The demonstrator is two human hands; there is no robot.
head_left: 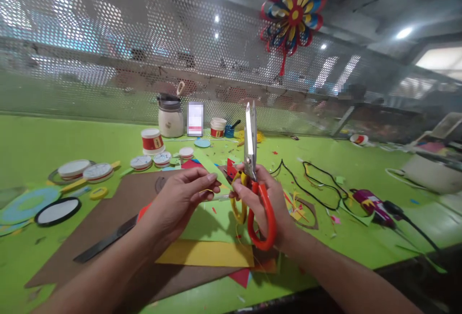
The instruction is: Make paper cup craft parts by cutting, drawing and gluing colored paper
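My right hand [265, 198] grips red-and-yellow-handled scissors [250, 145], blades together and pointing straight up. My left hand [184, 196] pinches a thin yellow paper strip [211, 192] between thumb and fingers, right beside the right hand's fingertips. Both hands hover above a green paper sheet [207, 222] and a yellow paper sheet [209, 254] lying on a brown card [119, 203] on the green table [36, 141].
A black ruler [104, 242] lies on the brown card. Tape rolls and round lids [86, 169] sit at left. Jars and cups [170, 117] stand along the perforated screen. A glue gun [371, 204] with black cord lies at right. A paper flower [294, 13] hangs above.
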